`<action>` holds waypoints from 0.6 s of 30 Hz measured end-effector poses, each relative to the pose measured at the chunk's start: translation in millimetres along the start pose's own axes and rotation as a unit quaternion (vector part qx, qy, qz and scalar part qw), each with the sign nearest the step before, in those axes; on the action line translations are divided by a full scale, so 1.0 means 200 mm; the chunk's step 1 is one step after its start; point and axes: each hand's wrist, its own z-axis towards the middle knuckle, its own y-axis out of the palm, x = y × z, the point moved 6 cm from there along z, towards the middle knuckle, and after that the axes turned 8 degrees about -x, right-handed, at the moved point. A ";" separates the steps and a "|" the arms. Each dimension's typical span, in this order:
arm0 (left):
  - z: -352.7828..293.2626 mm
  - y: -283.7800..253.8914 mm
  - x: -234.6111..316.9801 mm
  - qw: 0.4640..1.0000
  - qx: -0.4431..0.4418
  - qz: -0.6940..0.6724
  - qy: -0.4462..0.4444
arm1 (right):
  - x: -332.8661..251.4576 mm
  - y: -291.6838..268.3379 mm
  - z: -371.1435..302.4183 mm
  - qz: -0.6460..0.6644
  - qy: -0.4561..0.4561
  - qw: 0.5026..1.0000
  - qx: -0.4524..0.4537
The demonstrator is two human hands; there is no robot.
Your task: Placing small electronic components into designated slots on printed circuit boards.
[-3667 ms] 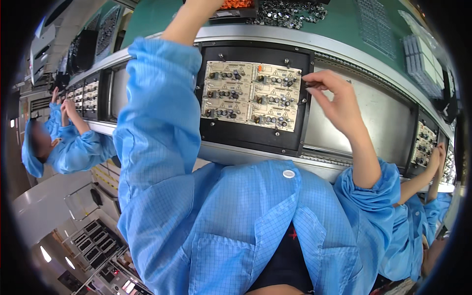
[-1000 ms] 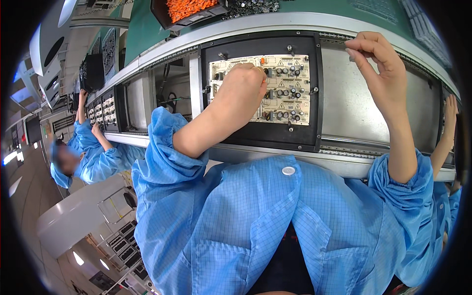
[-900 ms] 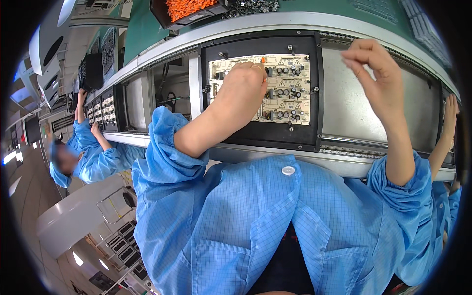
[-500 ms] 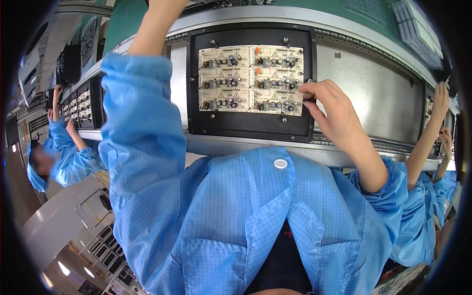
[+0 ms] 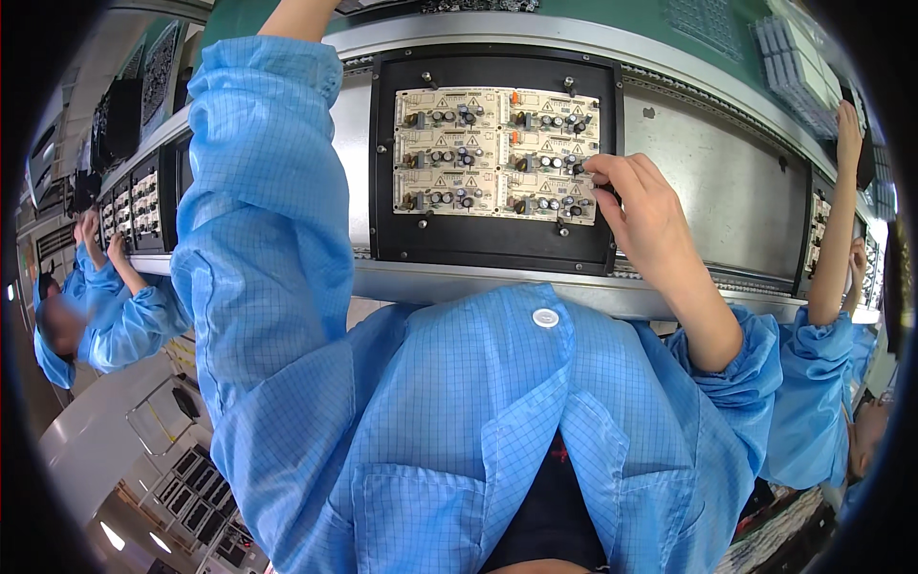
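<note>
A panel of cream circuit boards [image 5: 497,165] lies in a black carrier frame [image 5: 492,247] in front of me. Rows of small capacitors and other parts stand on it, with two orange parts near its upper middle. My right hand [image 5: 645,206] is at the panel's right edge. Its index finger and thumb are curled toward each other beside a capacitor there; whatever lies between the tips is too small to make out. My left arm [image 5: 268,163] reaches up and away past the carrier's left side, and the hand is beyond the top of the picture.
The carrier sits on a metal conveyor with chain rails [image 5: 708,96]. Beyond lies a green surface [image 5: 612,14] with dark parts and a stack of white trays [image 5: 794,67]. At left, a co-worker [image 5: 105,316] handles another carrier; more blue-sleeved arms [image 5: 832,230] work at right.
My left arm has reached further up, taking its hand out of view. The carrier and panel appear slightly further right. My right hand stays at the panel's right edge.
</note>
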 end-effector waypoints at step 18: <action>0.06 -0.09 -0.15 0.994 0.021 -0.108 -0.016 | 0.05 -0.05 0.04 0.053 0.034 0.998 -0.015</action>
